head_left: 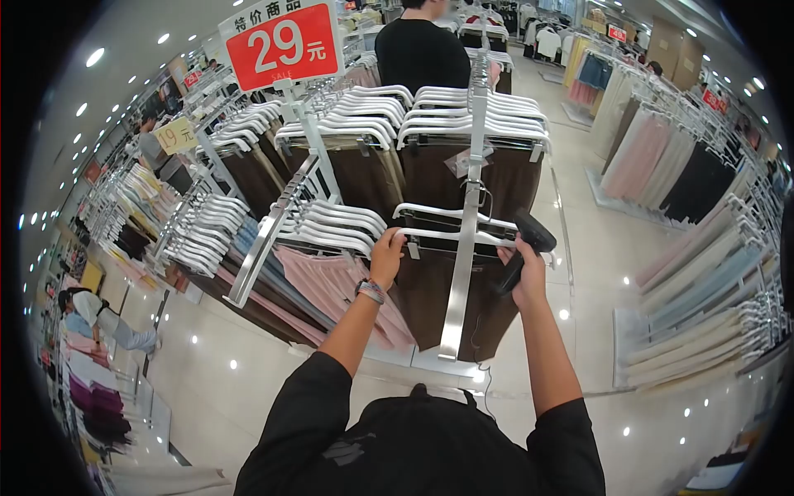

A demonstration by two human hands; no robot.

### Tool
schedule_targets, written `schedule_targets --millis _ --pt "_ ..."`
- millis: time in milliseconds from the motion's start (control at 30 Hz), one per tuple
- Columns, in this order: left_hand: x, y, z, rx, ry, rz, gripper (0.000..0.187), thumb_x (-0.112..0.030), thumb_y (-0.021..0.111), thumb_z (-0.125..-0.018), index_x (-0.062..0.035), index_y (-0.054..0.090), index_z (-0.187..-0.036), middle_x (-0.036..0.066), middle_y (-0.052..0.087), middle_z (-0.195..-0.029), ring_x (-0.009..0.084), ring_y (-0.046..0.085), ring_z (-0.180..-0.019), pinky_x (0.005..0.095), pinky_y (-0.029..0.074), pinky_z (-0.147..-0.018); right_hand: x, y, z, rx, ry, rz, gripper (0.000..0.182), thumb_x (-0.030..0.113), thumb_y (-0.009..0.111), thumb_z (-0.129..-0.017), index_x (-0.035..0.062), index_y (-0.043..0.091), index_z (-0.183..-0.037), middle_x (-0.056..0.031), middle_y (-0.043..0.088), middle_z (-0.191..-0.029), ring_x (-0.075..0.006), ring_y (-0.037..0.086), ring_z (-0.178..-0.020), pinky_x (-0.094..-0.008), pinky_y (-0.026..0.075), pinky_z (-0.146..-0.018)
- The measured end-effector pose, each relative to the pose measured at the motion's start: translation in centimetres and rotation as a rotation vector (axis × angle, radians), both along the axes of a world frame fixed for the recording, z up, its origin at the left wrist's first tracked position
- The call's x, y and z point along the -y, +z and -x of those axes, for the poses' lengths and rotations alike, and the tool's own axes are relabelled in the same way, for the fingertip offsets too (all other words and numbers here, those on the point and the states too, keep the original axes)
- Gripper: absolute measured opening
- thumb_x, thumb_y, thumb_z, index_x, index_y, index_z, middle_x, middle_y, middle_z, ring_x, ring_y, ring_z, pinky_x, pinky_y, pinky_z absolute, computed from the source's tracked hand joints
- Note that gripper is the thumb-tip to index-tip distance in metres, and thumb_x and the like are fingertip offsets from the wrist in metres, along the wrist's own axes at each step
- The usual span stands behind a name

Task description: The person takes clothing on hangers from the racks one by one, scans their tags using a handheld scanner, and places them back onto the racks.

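Note:
My left hand (385, 258) is closed on the left end of a white clothes hanger (438, 236), from which dark brown trousers (426, 293) hang. In my right hand (527, 271) is a black handheld barcode scanner (536, 231), its head pointing up and its handle down, close to the hanger's right end. A thin dark cord (486, 384) dangles below the trousers toward the floor. The metal display arm (460, 306) of the rack runs between my hands, in front of the hanger. A second white hanger (430, 212) sits just behind.
Pink trousers (331, 277) hang close on the left beside another metal arm (273, 240). A red price sign (284, 45) stands above the rack. Beyond it is a person in a black top (422, 54). More clothes racks (703, 322) line the right side.

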State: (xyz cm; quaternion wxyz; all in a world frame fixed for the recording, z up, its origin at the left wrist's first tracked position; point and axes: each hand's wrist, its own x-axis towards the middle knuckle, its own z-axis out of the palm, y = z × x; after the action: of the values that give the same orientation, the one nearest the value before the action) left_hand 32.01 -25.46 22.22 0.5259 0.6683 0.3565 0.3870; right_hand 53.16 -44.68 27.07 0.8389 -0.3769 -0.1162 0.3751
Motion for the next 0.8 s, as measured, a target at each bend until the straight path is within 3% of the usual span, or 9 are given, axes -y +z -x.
schedule_targets --millis 167,433,467,567,600,700,733,800 --pt "-2.1 -2.3 -2.1 0.048 0.141 0.018 0.031 -0.026 0.049 -0.096 -0.0034 0.058 -0.115 0.006 0.060 -0.107 0.0130 0.060 -0.093 0.0250 0.052 -0.073 -3.6 -1.4 -1.3 0.048 -0.015 0.027 0.020 0.011 0.059 -0.089 0.0015 0.055 -0.106 -0.0080 0.057 -0.096 -0.0221 0.062 -0.091 -0.0331 0.054 -0.085" --pt "-4.2 -3.9 -4.3 0.058 0.166 0.000 0.034 -0.031 0.050 -0.096 -0.0023 0.056 -0.113 0.007 0.059 -0.104 0.0155 0.059 -0.091 0.0293 0.051 -0.073 -4.0 -1.8 -3.1 0.118 0.057 0.094 0.027 0.010 0.059 -0.087 -0.0007 0.051 -0.111 -0.0111 0.058 -0.100 -0.0276 0.062 -0.098 -0.0362 0.053 -0.086" --pt "-3.9 -3.8 -4.6 0.132 0.194 -0.017 0.031 -0.025 0.050 -0.095 0.0018 0.056 -0.109 0.013 0.060 -0.097 0.0212 0.059 -0.081 0.0327 0.048 -0.073 -3.6 -2.2 -2.9 0.115 0.059 0.103 0.027 0.010 0.059 -0.087 -0.0007 0.051 -0.111 -0.0111 0.058 -0.100 -0.0276 0.062 -0.098 -0.0362 0.053 -0.086" --pt "-4.1 -5.2 -4.6 0.127 0.221 -0.020 0.035 -0.022 0.049 -0.095 0.0027 0.053 -0.119 0.016 0.059 -0.113 0.0249 0.057 -0.102 0.0321 0.043 -0.090 -2.2 -1.6 -1.4 0.156 0.054 0.065 0.035 0.009 0.057 -0.088 -0.0042 0.046 -0.119 -0.0157 0.058 -0.105 -0.0304 0.061 -0.103 -0.0373 0.052 -0.089" --pt "-3.3 -5.0 -4.2 0.146 0.210 0.017 0.044 -0.024 0.048 -0.096 0.0014 0.045 -0.132 0.018 0.055 -0.122 0.0253 0.056 -0.109 0.0316 0.042 -0.093 -1.6 -1.8 -1.4 0.131 0.070 0.041 0.038 0.009 0.056 -0.089 -0.0058 0.043 -0.122 -0.0182 0.058 -0.109 -0.0312 0.061 -0.104 -0.0379 0.051 -0.091" --pt "-0.1 -2.2 -2.9 0.037 0.256 -0.073 0.051 -0.026 0.047 -0.097 -0.0005 0.036 -0.140 0.019 0.054 -0.127 0.0262 0.055 -0.113 0.0315 0.041 -0.094 0.1 -2.0 -1.3 0.127 0.107 0.008 0.042 0.008 0.054 -0.090 -0.0091 0.040 -0.125 -0.0243 0.056 -0.119 -0.0333 0.059 -0.107 -0.0389 0.050 -0.093" --pt "1.1 -0.8 -2.1 -0.034 0.204 0.043 0.054 -0.027 0.046 -0.098 -0.0023 0.029 -0.143 0.019 0.053 -0.128 0.0259 0.056 -0.113 0.0308 0.041 -0.095 0.8 -2.4 -1.4 0.165 0.115 0.015 0.041 0.008 0.054 -0.090 -0.0093 0.040 -0.125 -0.0243 0.056 -0.118 -0.0335 0.059 -0.107 -0.0391 0.050 -0.093" --pt "0.4 -4.9 -1.2 0.014 0.173 -0.043 0.045 -0.025 0.048 -0.098 -0.0013 0.042 -0.136 0.016 0.058 -0.122 0.0245 0.058 -0.110 0.0311 0.043 -0.093 2.8 -3.4 -1.5 0.214 0.167 0.039 0.038 0.008 0.052 -0.091 -0.0099 0.043 -0.122 -0.0242 0.058 -0.114 -0.0342 0.060 -0.107 -0.0401 0.049 -0.093"
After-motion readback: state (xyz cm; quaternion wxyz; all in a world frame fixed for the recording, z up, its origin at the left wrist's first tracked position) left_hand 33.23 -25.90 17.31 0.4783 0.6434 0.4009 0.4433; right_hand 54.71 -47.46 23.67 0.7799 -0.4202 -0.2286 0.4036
